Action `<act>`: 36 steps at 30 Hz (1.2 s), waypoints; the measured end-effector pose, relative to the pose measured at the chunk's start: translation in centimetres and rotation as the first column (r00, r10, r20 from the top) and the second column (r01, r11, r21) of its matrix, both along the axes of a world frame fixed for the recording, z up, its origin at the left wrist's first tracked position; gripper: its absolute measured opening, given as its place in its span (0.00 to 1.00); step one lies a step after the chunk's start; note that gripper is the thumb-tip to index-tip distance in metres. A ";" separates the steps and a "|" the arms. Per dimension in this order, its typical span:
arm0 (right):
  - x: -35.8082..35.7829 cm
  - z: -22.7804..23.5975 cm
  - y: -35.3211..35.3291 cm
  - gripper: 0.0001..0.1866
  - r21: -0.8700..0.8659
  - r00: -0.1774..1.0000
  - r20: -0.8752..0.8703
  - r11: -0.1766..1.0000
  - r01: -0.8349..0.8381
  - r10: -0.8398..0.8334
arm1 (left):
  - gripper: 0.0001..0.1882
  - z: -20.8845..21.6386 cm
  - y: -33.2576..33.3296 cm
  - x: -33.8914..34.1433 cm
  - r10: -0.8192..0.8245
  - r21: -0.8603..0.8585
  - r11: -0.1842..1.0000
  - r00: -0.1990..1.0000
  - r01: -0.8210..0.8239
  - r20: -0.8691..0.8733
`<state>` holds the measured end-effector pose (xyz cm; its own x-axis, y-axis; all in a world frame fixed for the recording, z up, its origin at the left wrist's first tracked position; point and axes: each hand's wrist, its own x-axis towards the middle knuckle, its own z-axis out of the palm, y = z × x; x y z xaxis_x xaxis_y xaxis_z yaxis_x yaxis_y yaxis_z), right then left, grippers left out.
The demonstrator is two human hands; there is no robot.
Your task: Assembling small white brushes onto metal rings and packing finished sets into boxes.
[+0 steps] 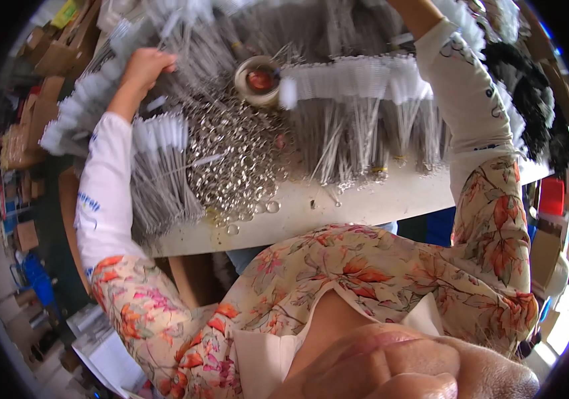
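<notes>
My left hand (pixel 146 68) is at the far left of the table, its fingers curled closed beside a loose heap of thin wire-stemmed brushes (pixel 198 50). What it grips, if anything, is too blurred to make out. My right arm (pixel 465 93), in a white sleeve cover, reaches over the far right; its hand lies beyond the top edge. A pile of small shiny metal rings (pixel 234 149) spreads over the table's middle left. Bundled white-bristled brushes (pixel 158 133) lie left of the rings, and more brush bundles (pixel 358 86) lie to the right, their wire stems pointing toward me.
A round pale container (pixel 251 93) with something copper-coloured inside stands behind the rings. The white table's (pixel 291 206) front edge runs close to my body. Black bristly items (pixel 521 86) sit at the far right. Cardboard boxes (pixel 31 126) stand at the left.
</notes>
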<state>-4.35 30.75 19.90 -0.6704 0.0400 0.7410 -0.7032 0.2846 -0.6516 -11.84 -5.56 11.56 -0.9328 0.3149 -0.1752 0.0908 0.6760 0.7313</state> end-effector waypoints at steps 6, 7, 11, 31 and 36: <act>3.5 -0.3 10.2 0.08 0.486 0.864 0.126 0.790 0.375 -0.487 | 0.10 0.4 -1.2 -0.4 0.130 0.076 0.988 0.990 -0.135 0.058; 3.6 -2.3 13.1 0.10 0.640 0.774 0.077 0.627 0.445 -0.629 | 0.10 0.3 -0.1 -0.2 0.099 0.087 0.991 0.994 -0.104 0.054; 5.6 -6.5 15.4 0.11 0.751 0.704 0.051 0.491 0.440 -0.709 | 0.09 -0.8 0.0 0.3 0.084 -0.089 0.993 0.996 -0.082 0.022; 6.6 -8.0 16.9 0.07 0.994 0.797 0.026 -0.069 -0.085 -0.604 | 0.19 5.4 -0.6 -0.8 0.056 0.221 0.970 0.974 -0.106 0.221; 4.4 -0.9 14.2 0.08 0.273 0.910 0.097 0.891 0.364 -0.402 | 0.25 12.4 -5.0 -1.6 -0.007 0.536 0.832 0.964 -0.142 0.266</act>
